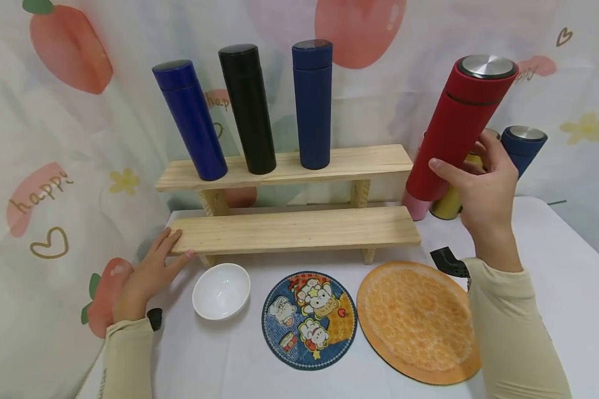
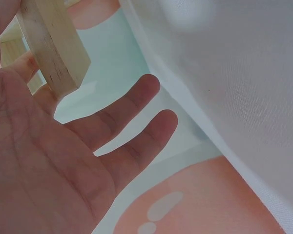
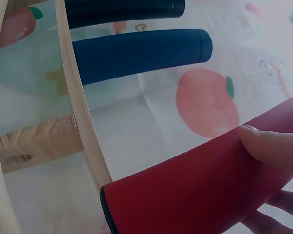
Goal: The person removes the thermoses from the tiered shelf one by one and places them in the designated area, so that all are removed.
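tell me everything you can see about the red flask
The red flask is a tall, slim cylinder with a matte red body, a thin seam below its cap and a flat silver metal top. It is tilted, top leaning right, off the table beside the right end of the wooden shelf. The right hand grips its lower half, thumb pressed on the front.

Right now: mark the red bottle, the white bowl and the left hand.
red bottle (image 1: 454,124), head view, middle of its red body above the gripping fingers.
white bowl (image 1: 222,290), head view, inside of the bowl.
left hand (image 1: 152,271), head view, back of the hand beside the lower shelf's end.
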